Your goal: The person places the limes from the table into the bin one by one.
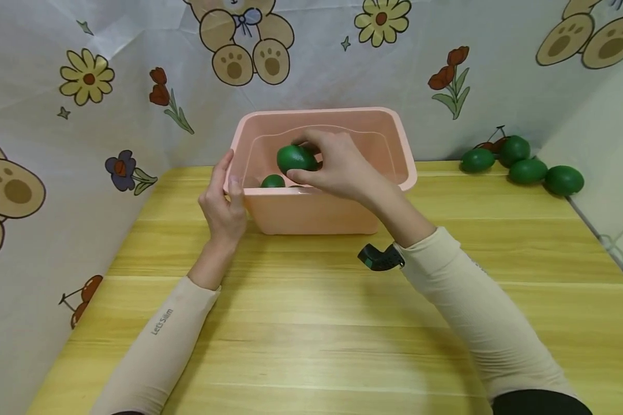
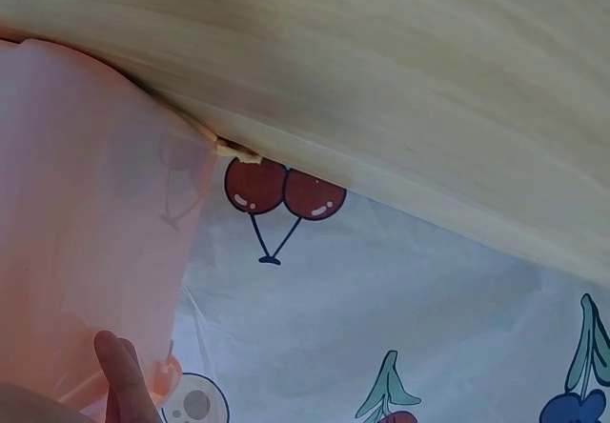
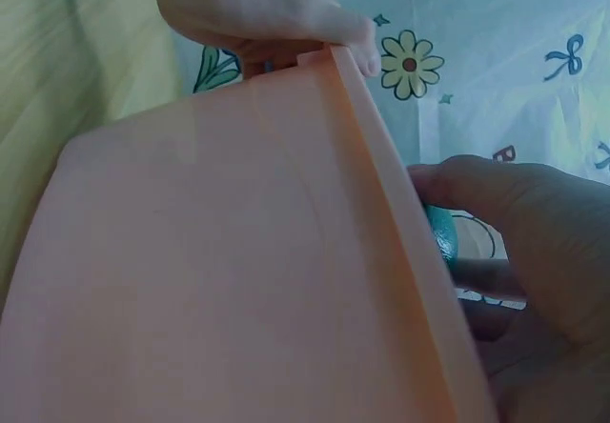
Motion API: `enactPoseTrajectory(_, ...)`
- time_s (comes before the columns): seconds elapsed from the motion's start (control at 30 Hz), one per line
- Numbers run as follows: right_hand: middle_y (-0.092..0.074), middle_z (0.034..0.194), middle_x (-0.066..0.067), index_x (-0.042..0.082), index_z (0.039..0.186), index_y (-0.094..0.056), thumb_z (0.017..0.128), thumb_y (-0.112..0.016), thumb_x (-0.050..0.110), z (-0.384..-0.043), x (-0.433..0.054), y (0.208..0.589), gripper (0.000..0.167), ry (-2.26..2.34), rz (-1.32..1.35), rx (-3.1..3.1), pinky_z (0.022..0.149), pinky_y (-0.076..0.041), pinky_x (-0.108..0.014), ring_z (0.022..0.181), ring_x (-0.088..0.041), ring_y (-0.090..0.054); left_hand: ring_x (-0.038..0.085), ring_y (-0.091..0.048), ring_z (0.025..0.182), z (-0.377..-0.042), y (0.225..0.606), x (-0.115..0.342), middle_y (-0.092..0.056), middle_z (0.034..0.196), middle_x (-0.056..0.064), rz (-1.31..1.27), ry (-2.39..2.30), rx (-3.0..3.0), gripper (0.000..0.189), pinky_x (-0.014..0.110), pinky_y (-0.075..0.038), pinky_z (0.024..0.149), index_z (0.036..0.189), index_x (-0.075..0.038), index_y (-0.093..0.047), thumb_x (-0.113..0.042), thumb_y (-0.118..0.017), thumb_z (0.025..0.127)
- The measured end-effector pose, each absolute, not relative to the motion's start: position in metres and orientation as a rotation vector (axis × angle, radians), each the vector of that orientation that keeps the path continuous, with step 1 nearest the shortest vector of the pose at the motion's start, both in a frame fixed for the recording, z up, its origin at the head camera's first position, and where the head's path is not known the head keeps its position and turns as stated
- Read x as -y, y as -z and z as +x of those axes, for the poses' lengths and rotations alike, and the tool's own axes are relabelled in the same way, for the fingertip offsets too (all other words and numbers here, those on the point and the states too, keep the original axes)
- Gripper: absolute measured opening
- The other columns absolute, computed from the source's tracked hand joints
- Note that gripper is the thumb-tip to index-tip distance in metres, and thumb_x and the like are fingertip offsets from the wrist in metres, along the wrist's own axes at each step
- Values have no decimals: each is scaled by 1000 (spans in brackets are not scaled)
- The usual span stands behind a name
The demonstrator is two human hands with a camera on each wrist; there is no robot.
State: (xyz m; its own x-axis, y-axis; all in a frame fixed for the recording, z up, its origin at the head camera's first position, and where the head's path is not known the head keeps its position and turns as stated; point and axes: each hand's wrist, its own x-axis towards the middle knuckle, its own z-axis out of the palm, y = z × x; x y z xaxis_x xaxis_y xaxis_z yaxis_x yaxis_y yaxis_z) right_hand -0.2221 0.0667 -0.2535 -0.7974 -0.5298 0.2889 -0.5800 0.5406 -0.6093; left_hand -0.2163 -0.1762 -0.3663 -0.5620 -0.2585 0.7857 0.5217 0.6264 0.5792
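A pink plastic bin (image 1: 316, 213) stands on the table, its opening tilted toward the head camera. My left hand (image 1: 223, 207) holds its left front corner, thumb over the rim and fingers along the outer side; the right wrist view shows this left hand (image 3: 267, 13) at the rim too. Over the bin's opening, my right hand (image 1: 337, 164) pinches a green lime (image 1: 295, 158) between thumb and fingers. In the right wrist view a sliver of that lime (image 3: 441, 235) shows past the rim. Inside the bin lies another lime (image 1: 273, 181), partly hidden by the front wall.
Several more limes (image 1: 528, 171) lie grouped at the table's back right, by the wall. A printed cloth (image 1: 311, 86) hangs right behind the bin. The wooden table (image 1: 291, 323) reaches toward the front. A black wrist camera piece (image 1: 381, 257) sticks out from the right sleeve.
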Motion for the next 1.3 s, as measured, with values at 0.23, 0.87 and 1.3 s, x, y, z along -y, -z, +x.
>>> enactPoseTrajectory(0.23, -68, 140, -9, 8, 140, -64, 98, -73, 32, -221, -71, 256, 49, -1080, 933, 2776, 105, -54, -38, 129, -24, -65, 34, -78, 102, -217, 367, 175, -75, 130, 10, -209, 1045, 1901, 64, 55, -61, 75, 138, -6, -69, -44, -41, 95)
enactPoseTrajectory(0.87, -71, 131, -13, 4, 131, -69, 100, -70, 20, -217, -165, 252, 35, -1090, 660, 2604, 107, -53, -48, 123, -33, -67, 32, -77, 104, -213, 366, 172, -75, 131, 7, -184, 1044, 1902, 63, 56, -60, 78, 139, -9, -69, -43, -41, 95)
enactPoseTrajectory(1.3, -68, 139, -14, 10, 140, -65, 103, -65, 29, -227, -238, 264, 43, -978, 358, 2681, 104, -53, -53, 126, -35, -66, 32, -76, 109, -212, 366, 173, -75, 131, 7, -201, 1053, 1898, 62, 56, -61, 84, 139, -10, -69, -43, -42, 94)
